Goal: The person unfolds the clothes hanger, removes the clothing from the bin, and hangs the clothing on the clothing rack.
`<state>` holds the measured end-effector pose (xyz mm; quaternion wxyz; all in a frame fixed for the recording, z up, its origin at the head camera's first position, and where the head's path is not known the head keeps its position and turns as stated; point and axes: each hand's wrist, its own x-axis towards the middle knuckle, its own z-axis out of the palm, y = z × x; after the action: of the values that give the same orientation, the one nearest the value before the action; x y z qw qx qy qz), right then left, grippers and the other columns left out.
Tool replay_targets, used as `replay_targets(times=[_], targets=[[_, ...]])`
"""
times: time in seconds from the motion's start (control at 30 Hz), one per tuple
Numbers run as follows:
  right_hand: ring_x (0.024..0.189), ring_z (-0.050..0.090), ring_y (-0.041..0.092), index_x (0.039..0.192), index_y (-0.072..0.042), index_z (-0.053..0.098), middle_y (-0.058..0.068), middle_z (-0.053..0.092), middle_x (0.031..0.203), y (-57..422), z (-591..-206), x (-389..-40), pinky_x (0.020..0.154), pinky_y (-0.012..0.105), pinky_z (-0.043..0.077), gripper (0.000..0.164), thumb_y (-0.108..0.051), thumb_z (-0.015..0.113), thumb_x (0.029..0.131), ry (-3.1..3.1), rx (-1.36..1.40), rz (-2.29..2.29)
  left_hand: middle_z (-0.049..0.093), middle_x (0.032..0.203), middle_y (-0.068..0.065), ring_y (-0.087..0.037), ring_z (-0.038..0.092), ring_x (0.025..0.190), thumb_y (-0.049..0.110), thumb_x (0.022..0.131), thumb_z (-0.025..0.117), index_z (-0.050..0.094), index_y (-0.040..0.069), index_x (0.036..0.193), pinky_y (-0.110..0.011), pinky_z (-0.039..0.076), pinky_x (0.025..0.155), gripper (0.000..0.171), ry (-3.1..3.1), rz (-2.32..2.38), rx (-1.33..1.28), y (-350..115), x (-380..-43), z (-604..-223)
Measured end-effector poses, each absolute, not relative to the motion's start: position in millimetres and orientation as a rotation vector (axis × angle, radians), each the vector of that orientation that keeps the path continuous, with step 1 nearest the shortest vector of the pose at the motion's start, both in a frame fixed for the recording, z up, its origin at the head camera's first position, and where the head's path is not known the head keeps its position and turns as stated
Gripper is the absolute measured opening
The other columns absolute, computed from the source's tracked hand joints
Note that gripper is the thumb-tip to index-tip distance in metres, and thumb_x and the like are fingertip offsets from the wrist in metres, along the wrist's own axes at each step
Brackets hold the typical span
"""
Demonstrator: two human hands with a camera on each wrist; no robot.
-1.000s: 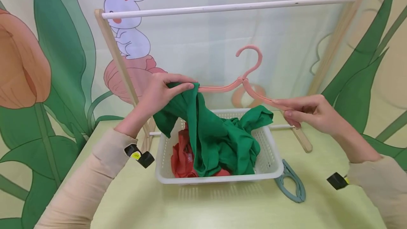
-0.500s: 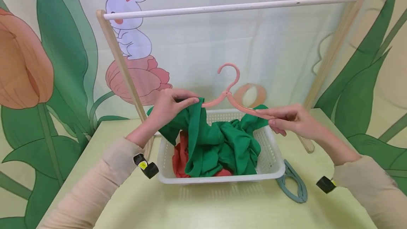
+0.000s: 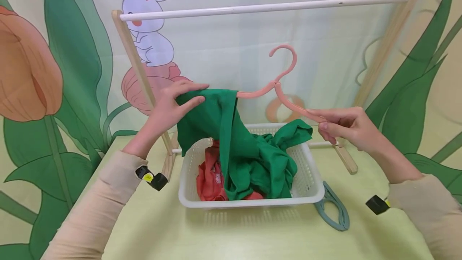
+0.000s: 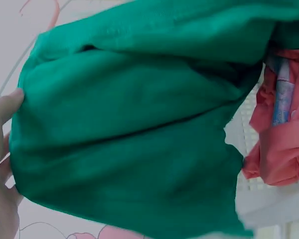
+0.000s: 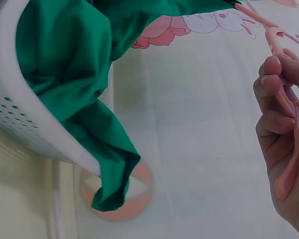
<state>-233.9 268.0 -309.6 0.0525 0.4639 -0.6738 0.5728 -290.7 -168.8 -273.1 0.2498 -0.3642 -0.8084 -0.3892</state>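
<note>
A pink hanger (image 3: 258,92) is held above the basket, hook upward, its left arm running inside the neck opening of a green shirt (image 3: 238,147). My left hand (image 3: 167,105) pinches the shirt's shoulder edge between thumb and fingers; in the left wrist view, the shirt (image 4: 124,114) hides part of the fingers. The hanger's right arm is gripped by my right hand (image 3: 348,125), and its end (image 5: 289,179) lies across the palm in the right wrist view. Below, the rest of the shirt heaps in a white basket (image 3: 252,203), one sleeve over the back right rim.
A red garment (image 3: 209,175) lies under the shirt in the basket. Right of the basket, a blue-grey folded hanger (image 3: 335,214) rests on the table. A wooden rack with a white bar (image 3: 234,10) stands behind, before a printed curtain.
Both hands dipped with the hanger, then rose again. The shirt's neck edge now sits farther right along the hanger arm, and my left hand has shifted left toward the shoulder's outer end.
</note>
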Motion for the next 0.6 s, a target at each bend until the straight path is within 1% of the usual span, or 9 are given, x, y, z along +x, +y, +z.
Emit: replay_targets(times=[0.13,0.23,0.33,0.47,0.6], targets=[[0.056,0.05,0.016,0.129,0.018,0.053,0.008,0.057,0.065,266,-305,-237,0.047,0.031,0.039,0.044,0.028,0.043,0.088,-1.975,1.436,1.773,0.07,0.113,-0.011,-0.005,0.057,0.107,0.006,0.091,0.069,0.069,0.011,0.125,-0.018,0.045,0.094,0.034,-2.103,-1.143,-0.928,-176,-291,-267],[0.056,0.05,0.016,0.13,0.017,0.053,0.008,0.057,0.066,263,-305,-240,0.046,0.031,0.039,0.045,0.027,0.043,0.088,-1.978,1.455,1.772,0.072,0.106,-0.011,0.002,0.057,0.1,0.006,0.091,0.069,0.073,0.01,0.119,-0.016,0.046,0.088,0.028,-2.069,-1.151,-0.9,-179,-288,-262],[0.054,0.05,0.014,0.132,0.014,0.054,0.007,0.057,0.065,263,-309,-242,0.044,0.03,0.038,0.046,0.026,0.044,0.088,-2.044,1.47,1.733,0.073,0.103,-0.01,0.007,0.059,0.098,0.007,0.091,0.069,0.076,0.01,0.112,-0.013,0.047,0.087,0.023,-2.1,-1.135,-0.902,-183,-286,-263],[0.052,0.05,0.012,0.131,0.012,0.055,0.006,0.056,0.065,267,-317,-245,0.043,0.03,0.038,0.046,0.025,0.046,0.089,-2.158,1.442,1.671,0.075,0.102,-0.009,0.006,0.061,0.098,0.009,0.091,0.069,0.077,0.01,0.109,-0.013,0.049,0.086,0.02,-2.172,-1.144,-0.927,-187,-286,-272],[0.05,0.048,0.011,0.13,0.009,0.059,0.005,0.054,0.062,271,-320,-248,0.042,0.028,0.037,0.044,0.022,0.05,0.089,-2.277,1.403,1.556,0.074,0.1,-0.01,0.003,0.063,0.094,0.01,0.092,0.067,0.076,0.009,0.109,-0.014,0.051,0.081,0.019,-2.191,-1.179,-0.922,-192,-288,-279]])
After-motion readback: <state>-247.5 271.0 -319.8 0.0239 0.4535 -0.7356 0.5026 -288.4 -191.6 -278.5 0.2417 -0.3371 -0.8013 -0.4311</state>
